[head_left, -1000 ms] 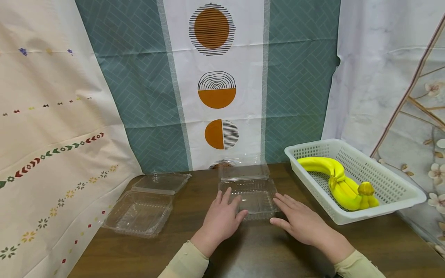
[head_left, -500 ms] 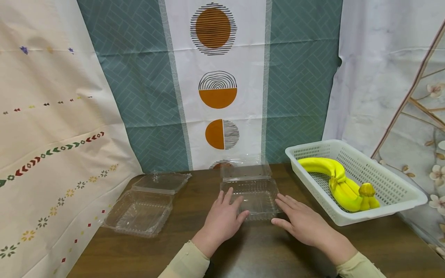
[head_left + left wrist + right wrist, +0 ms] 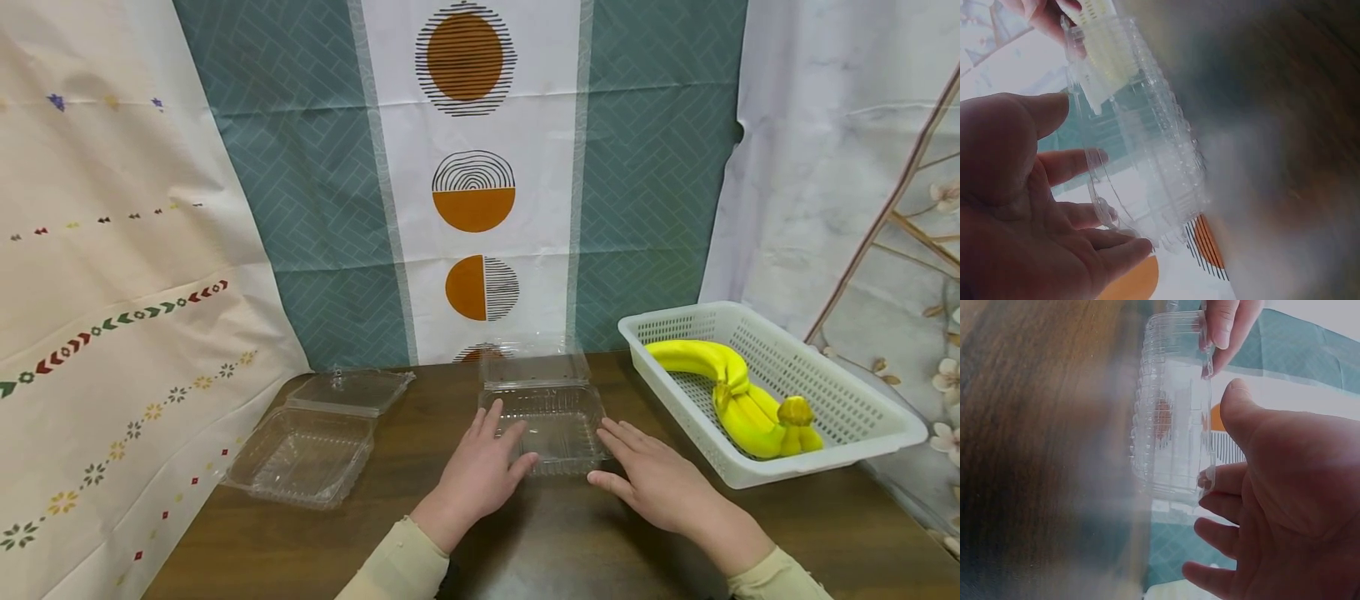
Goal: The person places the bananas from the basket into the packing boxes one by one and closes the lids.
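In the head view a clear plastic clamshell container (image 3: 558,437) stands on the table with its lid folded back toward the curtain. My left hand (image 3: 476,475) lies at its left side, fingers extended over the near left rim. At the right side is my right hand (image 3: 663,483), fingers loosely straight, tips by the rim. The left wrist view shows fingertips at the rim of the container (image 3: 1147,137), the thumb apart. From the right wrist, some fingertips touch or nearly touch the rim of the container (image 3: 1175,406). Neither hand grips it.
A second clear clamshell container (image 3: 303,458), lid also folded back, sits on the left. On the right stands a white perforated basket (image 3: 862,425) with yellow bananas (image 3: 750,408) in it. Patterned curtains (image 3: 487,125) rise behind the wooden table (image 3: 555,550) and on both sides.
The head view has shifted slightly, so everything sits a little farther right. Both hands and the containers keep the same places relative to each other.
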Motion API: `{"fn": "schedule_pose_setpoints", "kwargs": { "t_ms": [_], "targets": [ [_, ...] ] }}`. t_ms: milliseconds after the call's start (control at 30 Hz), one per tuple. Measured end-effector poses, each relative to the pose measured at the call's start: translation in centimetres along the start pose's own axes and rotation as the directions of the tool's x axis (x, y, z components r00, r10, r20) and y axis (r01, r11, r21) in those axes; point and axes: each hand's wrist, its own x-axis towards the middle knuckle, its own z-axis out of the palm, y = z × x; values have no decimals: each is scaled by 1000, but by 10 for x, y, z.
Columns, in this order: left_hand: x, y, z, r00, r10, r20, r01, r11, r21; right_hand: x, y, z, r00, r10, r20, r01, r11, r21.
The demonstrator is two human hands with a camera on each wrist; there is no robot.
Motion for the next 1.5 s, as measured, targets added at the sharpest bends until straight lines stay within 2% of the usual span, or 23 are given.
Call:
{"fn": "schedule_pose_setpoints", "kwargs": {
  "t_ms": [267,567,1033,1233,1500],
  "targets": [
    [0,-8,-1,1000,-27,14,28,998,-55,-1,0,-1,1000,0,-14,0,1000,-5],
    [1,-13,-2,997,-72,0,72,995,-65,-1,0,1,1000,5,-29,-5,1000,-2],
    [2,-20,1,993,-111,42,111,994,1,0,3,4,1000,9,-19,-9,1000,6],
    [0,-23,3,988,-147,38,146,989,26,1,4,5,1000,8,-13,-8,1000,4],
    [-2,-26,2,984,-172,34,172,985,13,1,3,4,1000,12,-6,-12,1000,5]
  ]
}}
